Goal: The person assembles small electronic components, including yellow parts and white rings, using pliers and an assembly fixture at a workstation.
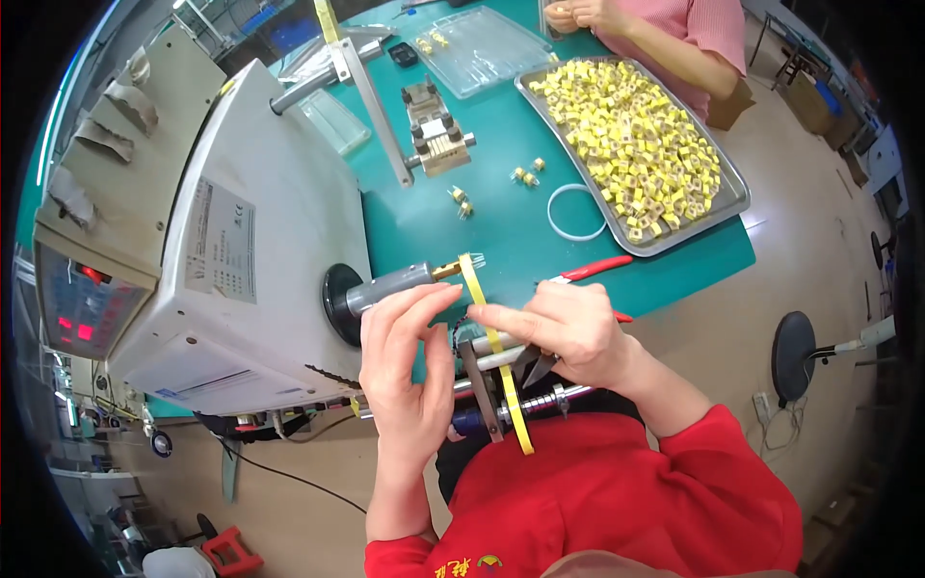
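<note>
My left hand [400,356] curves beside the machine's grey spindle [395,286], its fingers apart and nothing visibly held. At the spindle's tip sits a small part with thin metal pins [478,260]. A strip of yellow tape [496,342] runs from this part down past the metal guide rods toward my lap. My right hand [573,332] is closed around red-handled cutters [597,269], whose dark jaws point down below the palm. Its index finger stretches left to the tape, close to my left fingertips. The palm covers the middle of the cutters.
The white winding machine [279,212] stands at left, with a metal arm [376,116] over the green table [414,217]. A tray [747,197] of yellow parts is at right, beside a white ring [551,214]. Several loose parts [525,176] lie between. Another person [665,48] sits across.
</note>
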Demonstrator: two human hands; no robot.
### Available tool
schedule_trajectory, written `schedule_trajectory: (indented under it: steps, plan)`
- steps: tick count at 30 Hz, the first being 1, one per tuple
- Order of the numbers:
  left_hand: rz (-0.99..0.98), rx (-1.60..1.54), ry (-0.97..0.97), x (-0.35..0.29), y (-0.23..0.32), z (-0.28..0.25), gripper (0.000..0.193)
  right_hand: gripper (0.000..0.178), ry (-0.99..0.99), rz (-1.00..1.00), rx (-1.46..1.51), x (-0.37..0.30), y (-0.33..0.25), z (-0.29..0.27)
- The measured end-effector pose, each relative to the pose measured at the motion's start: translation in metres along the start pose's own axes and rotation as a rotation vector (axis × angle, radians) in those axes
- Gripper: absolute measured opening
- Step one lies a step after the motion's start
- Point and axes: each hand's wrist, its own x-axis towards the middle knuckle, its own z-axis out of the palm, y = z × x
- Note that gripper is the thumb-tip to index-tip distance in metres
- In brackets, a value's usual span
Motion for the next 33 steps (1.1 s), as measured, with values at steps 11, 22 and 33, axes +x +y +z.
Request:
schedule_trajectory:
  steps: [11,22,33]
  plan:
    - [0.186,0.034,0.044,0.002,-0.001,0.013,0.026,0.047,0.028,-0.025,0.017,0.0,0.004,0.001]
    - [0.574,0.351,0.093,-0.001,-0.007,0.014,0.028,0.026,-0.022,-0.063,-0.139,-0.007,0.001,0.001]
    - [0.58,0.376,0.038,0.003,-0.011,0.016,0.025,0.042,0.005,0.081,0.071,-0.006,-0.008,0.004]
